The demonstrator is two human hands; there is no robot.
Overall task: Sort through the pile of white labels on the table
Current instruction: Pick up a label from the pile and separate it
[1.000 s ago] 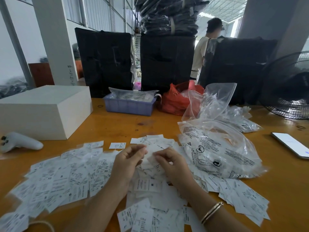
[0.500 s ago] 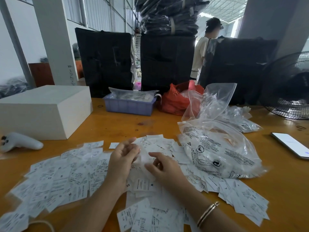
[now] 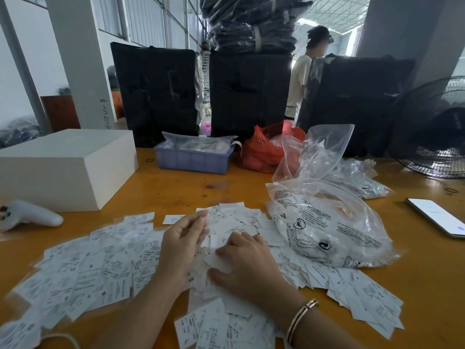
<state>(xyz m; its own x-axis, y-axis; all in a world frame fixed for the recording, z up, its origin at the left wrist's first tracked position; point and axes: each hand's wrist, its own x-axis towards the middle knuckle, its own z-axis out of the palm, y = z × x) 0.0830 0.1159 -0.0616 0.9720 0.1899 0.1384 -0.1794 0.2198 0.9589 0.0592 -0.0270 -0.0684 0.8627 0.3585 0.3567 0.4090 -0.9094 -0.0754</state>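
Observation:
A wide pile of white labels [image 3: 85, 270] with black print covers the near part of the wooden table [image 3: 176, 187]. My left hand [image 3: 181, 243] hovers over the pile's middle, its fingers pinching a thin white label at the tips. My right hand [image 3: 246, 263] lies low on the labels just to the right, fingers bent and pressing on a curled label [image 3: 219, 260]. A bracelet sits on the right wrist.
A white box [image 3: 63, 167] and a white controller [image 3: 30, 215] lie at the left. Clear plastic bags [image 3: 327, 230] lie right of the pile, a phone [image 3: 437, 217] further right. At the back stand a blue bin [image 3: 193, 159], a red bag [image 3: 264, 152], a fan [image 3: 437, 137] and a person.
Both hands have drawn back toward me. The right hand has dropped onto the labels, and the left hand has lifted slightly with a label in its fingertips.

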